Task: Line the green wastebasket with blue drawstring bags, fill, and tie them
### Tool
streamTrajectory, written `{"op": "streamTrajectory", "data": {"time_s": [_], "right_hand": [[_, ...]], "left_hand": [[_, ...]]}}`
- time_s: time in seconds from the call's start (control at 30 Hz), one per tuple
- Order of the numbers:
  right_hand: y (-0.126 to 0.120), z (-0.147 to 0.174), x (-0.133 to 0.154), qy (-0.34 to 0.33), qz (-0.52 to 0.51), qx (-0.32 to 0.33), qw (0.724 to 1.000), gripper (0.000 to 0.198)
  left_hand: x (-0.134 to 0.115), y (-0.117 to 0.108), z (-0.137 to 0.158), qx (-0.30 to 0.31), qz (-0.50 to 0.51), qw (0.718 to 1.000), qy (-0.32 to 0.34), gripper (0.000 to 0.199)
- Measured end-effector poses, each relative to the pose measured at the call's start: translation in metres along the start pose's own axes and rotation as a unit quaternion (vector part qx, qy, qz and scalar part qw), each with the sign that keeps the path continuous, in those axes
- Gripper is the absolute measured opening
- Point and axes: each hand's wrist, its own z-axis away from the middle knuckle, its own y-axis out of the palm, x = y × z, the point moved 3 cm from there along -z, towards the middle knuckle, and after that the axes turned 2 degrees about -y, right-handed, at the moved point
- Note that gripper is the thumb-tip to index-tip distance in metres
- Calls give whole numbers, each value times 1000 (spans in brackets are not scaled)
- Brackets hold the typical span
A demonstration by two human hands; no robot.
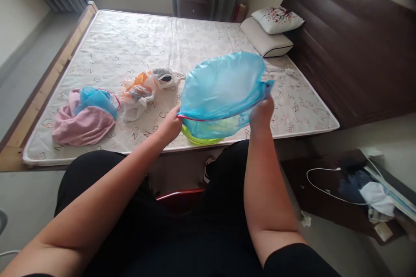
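A translucent blue plastic bag (224, 80) with a pink-red drawstring is stretched between my two hands above the near edge of the mattress. My left hand (171, 124) is closed on its left rim, by the drawstring. On the other side my right hand (262, 112) grips the bag's bunched right corner. The mouth of the bag stands wide and rounded. Partly hidden beneath it, a yellow-green round basin (196, 138) rests at the mattress edge.
On the mattress (136, 39) lie a pink cloth (82, 125), another blue bag (97, 101), crumpled plastic bags (138, 95) and pillows (266, 39). A dark nightstand (312, 181) with a cable and white cloth stands right. Something red (180, 199) sits between my legs.
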Motion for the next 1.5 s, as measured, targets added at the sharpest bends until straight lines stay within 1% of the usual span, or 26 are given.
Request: {"op": "streamTrajectory", "data": {"time_s": [0.1, 0.17, 0.2, 0.27, 0.33, 0.4, 0.43, 0.5, 0.57, 0.67, 0.73, 0.8, 0.87, 0.9, 0.93, 0.97, 1.03, 1.07, 1.13, 1.2, 1.23, 1.3, 1.33, 1.37, 1.43, 1.5], "right_hand": [[5, 14, -9, 84, 81, 43, 992, 47], [8, 18, -10, 93, 99, 71, 988, 38], [9, 18, -9, 84, 95, 68, 990, 36], [8, 17, -5, 41, 75, 21, 996, 40], [5, 17, 6, -29, 52, -47, 997, 50], [3, 19, 23, -102, 46, -83, 990, 59], [3, 21, 32, -132, 49, -78, 987, 60], [10, 26, 47, -174, 53, -27, 983, 54], [25, 32, 56, -201, 32, 67, 977, 42], [58, 45, 52, -204, -18, 230, 951, 28], [79, 53, 39, -147, 18, 336, 930, 28], [91, 60, 24, -60, 104, 428, 896, 30], [90, 61, 16, -5, 167, 474, 865, 35], [86, 58, 16, -1, 177, 471, 864, 39], [81, 54, 18, -7, 178, 450, 875, 43], [74, 49, 20, -18, 172, 411, 895, 47], [60, 37, 23, -29, 155, 296, 942, 47], [53, 31, 22, -23, 144, 235, 961, 43], [42, 22, 14, 16, 109, 135, 985, 31], [36, 15, 2, 83, 47, 73, 993, 19], [33, 12, -5, 124, 1, 46, 991, 16], [28, 8, -18, 209, -125, -8, 970, 12], [26, 7, -23, 246, -200, -29, 948, 13], [24, 6, -26, 278, -276, -42, 919, 15], [21, 5, -31, 328, -391, -39, 859, 14], [18, 6, -34, 359, -441, -17, 822, 15]], "left_hand": [[13, -7, 2, -57, -29, 998, 11, 44], [19, -13, 4, -100, -34, 994, 24, 54], [20, -15, 5, -111, -32, 993, 34, 56], [15, -19, 9, -115, -26, 991, 65, 54], [1, -21, 16, -99, -32, 988, 117, 51], [-18, -22, 26, -58, -49, 982, 173, 50], [-26, -22, 30, -27, -59, 979, 194, 52], [-38, -19, 37, 46, -71, 972, 217, 59], [-40, -16, 40, 114, -84, 966, 215, 69], [-25, -9, 37, 182, -159, 958, 157, 68], [-13, -4, 33, 212, -238, 942, 104, 70], [-3, -1, 30, 234, -299, 923, 62, 81], [2, -1, 26, 232, -313, 920, 46, 91], [2, -2, 23, 213, -302, 927, 56, 93], [2, -4, 20, 179, -281, 939, 80, 93], [1, -7, 15, 128, -252, 953, 110, 90], [2, -18, 6, -7, -188, 972, 145, 76], [4, -24, 1, -75, -157, 976, 133, 66], [14, -35, -9, -176, -89, 979, 43, 46], [28, -42, -18, -219, 21, 969, -109, 29], [34, -44, -21, -223, 94, 952, -189, 22], [44, -46, -23, -233, 229, 894, -308, 15], [47, -47, -24, -243, 268, 870, -334, 13], [47, -50, -25, -258, 281, 860, -338, 14], [46, -57, -26, -286, 248, 875, -301, 17], [42, -63, -26, -305, 187, 898, -258, 21]]}}
